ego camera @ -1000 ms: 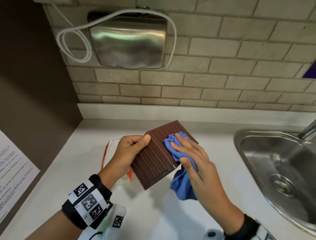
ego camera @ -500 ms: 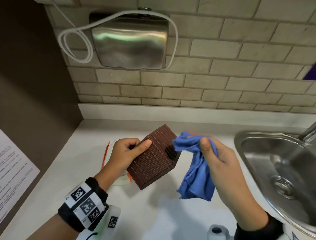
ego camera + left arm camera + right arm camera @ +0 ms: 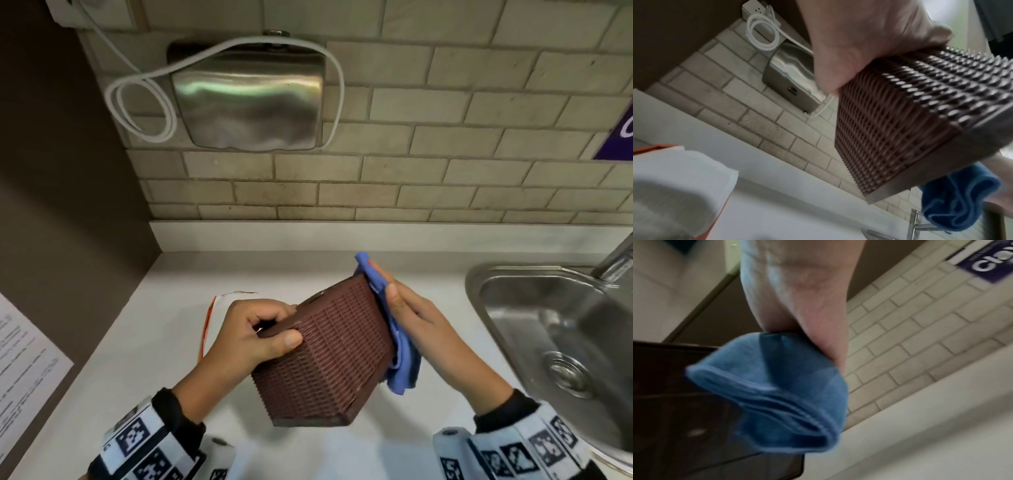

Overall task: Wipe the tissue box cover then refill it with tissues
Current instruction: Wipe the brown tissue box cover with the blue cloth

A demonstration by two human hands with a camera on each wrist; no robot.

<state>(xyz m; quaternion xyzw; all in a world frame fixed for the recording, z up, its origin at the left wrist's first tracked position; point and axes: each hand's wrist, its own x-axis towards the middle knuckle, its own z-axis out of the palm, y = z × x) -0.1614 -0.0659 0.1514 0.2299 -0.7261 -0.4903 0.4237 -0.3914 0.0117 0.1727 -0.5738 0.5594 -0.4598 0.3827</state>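
Observation:
A brown woven tissue box cover (image 3: 329,353) is held tilted above the white counter (image 3: 154,342). My left hand (image 3: 281,325) grips its left top corner, thumb on the near face and fingers curled over the top. My right hand (image 3: 387,287) holds a blue cloth (image 3: 404,356) flat against the cover's right side. The left wrist view shows the cover (image 3: 900,129) under my left hand (image 3: 859,40), with the cloth (image 3: 953,203) hanging below. In the right wrist view the cloth (image 3: 777,394) bunches out under my right hand (image 3: 803,288) beside the dark cover (image 3: 674,402).
A white tissue pack (image 3: 674,170) with an orange edge (image 3: 207,325) lies on the counter behind my left hand. A steel sink (image 3: 548,325) with a faucet (image 3: 616,260) sits at the right. A steel hand dryer (image 3: 246,102) hangs on the tiled wall.
My right hand lifted the cloth off the cover's top face, then brought it against the right side. My left hand turned the cover so another face points toward me.

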